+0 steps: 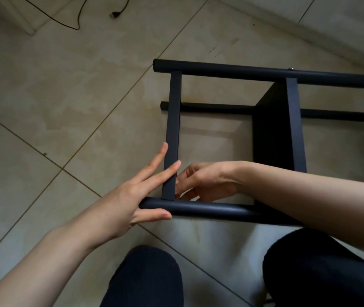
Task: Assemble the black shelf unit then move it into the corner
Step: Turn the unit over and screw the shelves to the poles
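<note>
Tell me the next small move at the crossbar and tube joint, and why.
Probably steady the joint and fasten it from inside. The left hand lies with straight fingers along the flat crossbar, thumb under the round tube; the right hand reaches inside the frame right at that corner. Any screw is hidden.

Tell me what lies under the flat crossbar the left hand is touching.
Under the flat crossbar shows tiled floor and a lower round black tube of the shelf unit. Near its lower end, the right hand reaches beneath it; the fingers' tips are covered by the bar.
</note>
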`<state>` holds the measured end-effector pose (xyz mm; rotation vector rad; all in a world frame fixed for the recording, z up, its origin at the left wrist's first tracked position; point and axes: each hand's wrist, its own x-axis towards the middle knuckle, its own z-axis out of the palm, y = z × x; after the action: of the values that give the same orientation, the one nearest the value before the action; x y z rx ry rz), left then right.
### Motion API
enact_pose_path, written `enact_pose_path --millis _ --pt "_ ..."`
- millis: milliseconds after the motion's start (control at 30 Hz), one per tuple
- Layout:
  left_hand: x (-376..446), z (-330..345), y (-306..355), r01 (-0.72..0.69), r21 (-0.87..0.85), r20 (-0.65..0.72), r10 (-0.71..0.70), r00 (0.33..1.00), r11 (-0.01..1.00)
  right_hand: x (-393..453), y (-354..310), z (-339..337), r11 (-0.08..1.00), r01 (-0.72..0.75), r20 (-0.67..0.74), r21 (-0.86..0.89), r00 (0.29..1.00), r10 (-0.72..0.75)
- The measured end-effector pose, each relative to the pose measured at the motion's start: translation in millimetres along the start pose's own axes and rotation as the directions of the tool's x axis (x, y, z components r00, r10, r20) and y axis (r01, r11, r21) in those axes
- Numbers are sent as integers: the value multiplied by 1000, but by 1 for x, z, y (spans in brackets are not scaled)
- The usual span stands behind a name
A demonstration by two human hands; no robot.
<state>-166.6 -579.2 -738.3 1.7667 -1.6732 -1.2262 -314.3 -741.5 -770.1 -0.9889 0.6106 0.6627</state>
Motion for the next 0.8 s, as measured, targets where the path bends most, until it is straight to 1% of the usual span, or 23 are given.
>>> enact_pose_path --millis 300,500,667,800 --pt "0 1 -2 0 -22 -1 0 1000 1000 4 2 1 999 -28 24 -18 999 28" --pt "1 0 -1 1 -49 10 -1 1000 999 1 0 -7 1000 6 63 12 998 -7" --pt "1 1 -2 1 -47 11 -1 1000 999 6 -2 -4 999 -38 41 -24 998 39" --pt "1 1 -3 -6 -41 2 6 1000 999 5 -6 -6 998 -49 64 -48 997 52"
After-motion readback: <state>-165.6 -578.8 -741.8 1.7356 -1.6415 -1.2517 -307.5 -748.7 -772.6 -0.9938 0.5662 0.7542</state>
